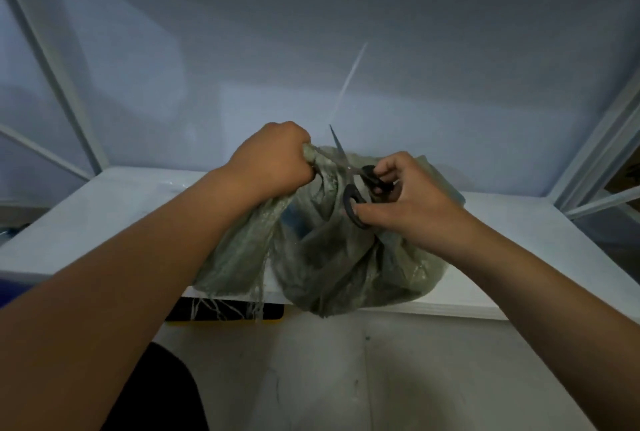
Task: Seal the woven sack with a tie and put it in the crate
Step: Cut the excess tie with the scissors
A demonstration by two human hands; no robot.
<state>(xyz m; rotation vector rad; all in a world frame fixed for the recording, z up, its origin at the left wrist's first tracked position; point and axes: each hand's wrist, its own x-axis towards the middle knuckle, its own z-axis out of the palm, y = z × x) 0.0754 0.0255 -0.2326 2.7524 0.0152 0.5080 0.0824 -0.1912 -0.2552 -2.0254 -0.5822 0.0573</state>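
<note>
A grey-green woven sack (332,264) lies on the white table (104,209), bulging over its near edge, with frayed threads hanging down. My left hand (273,164) is clenched around the sack's gathered neck at the upper left. My right hand (405,198) holds black-handled scissors (360,188), fingers through the loops, the blades spread apart and pointing up and left beside the gripped neck. A thin pale strip (349,80), perhaps the tie, rises from near the blades toward the upper right. No crate can be identified.
A white wall panel and white metal frame bars (62,84) enclose the table behind and on both sides. A black and yellow object (225,313) sits under the table's near edge. Grey floor lies below, with a dark shape at the bottom left.
</note>
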